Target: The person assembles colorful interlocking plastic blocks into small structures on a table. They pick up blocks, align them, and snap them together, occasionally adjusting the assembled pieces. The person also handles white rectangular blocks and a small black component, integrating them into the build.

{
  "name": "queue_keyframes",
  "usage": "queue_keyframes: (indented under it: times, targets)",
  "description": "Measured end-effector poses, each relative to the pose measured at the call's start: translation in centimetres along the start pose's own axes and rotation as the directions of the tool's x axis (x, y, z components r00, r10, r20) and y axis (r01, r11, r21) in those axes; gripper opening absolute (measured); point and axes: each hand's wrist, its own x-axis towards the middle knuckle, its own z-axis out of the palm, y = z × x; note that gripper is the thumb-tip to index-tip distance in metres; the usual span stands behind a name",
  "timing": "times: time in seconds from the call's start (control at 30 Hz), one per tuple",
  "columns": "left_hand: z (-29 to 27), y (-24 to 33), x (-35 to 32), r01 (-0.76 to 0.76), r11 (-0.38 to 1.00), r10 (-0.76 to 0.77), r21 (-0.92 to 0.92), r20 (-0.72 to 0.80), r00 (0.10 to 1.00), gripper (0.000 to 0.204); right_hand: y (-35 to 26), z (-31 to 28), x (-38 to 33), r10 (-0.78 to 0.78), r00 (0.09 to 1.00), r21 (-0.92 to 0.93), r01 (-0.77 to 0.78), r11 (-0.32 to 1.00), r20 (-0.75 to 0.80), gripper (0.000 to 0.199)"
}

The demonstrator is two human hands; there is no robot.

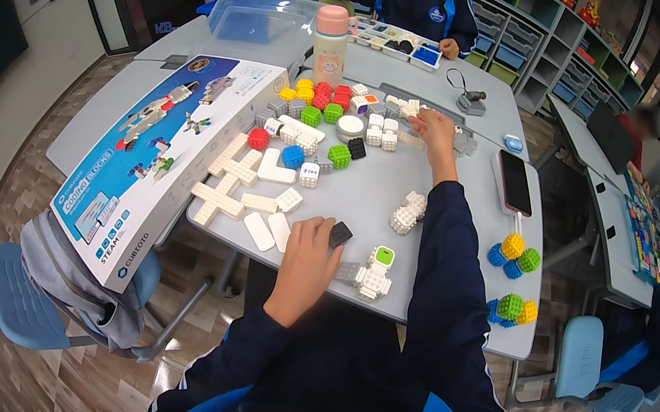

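Observation:
At the table's near edge my left hand (309,259) is closed, with a small black studded block (340,234) at its fingertips. Just right of it sits an assembled white block piece (374,275) with a green-faced cube on top and a grey block beside it. My right hand (437,141) reaches to the far side, fingers bent down onto white studded blocks (406,108); its fingertips partly hide what they touch. Another joined white piece (408,213) lies between my arms. Red blocks (332,96), a blue block (292,157) and green blocks (339,157) form a loose pile.
A large block-set box (157,153) leans along the left, by a clear plastic lid (259,27). A pink-topped bottle (330,51) stands behind the pile. At right lie a phone (515,183) and coloured block clusters (510,308). Opposite, another person sits behind a parts tray (394,44).

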Motion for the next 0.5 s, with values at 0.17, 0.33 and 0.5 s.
queue_keyframes:
  times: [0.17,0.33,0.5]
  targets:
    - [-0.6,0.3,-0.3,-0.082,0.993,0.074,-0.087,-0.093,0.993,0.039,-0.2,-0.5,-3.5,-0.066,0.997,0.025,0.067,0.997,-0.032,0.03]
    - [-1.3,1.8,-1.6,-0.138,0.978,0.13,-0.158,-0.062,0.99,0.044,-2.7,-1.1,-8.8,-0.163,0.984,-0.12,0.153,0.981,-0.076,0.023]
    - [-1.3,2.7,-1.9,-0.124,0.987,0.128,-0.101,0.037,0.991,0.05,-6.6,-0.8,-15.8,-0.237,0.93,-0.25,0.309,0.918,0.281,0.015]
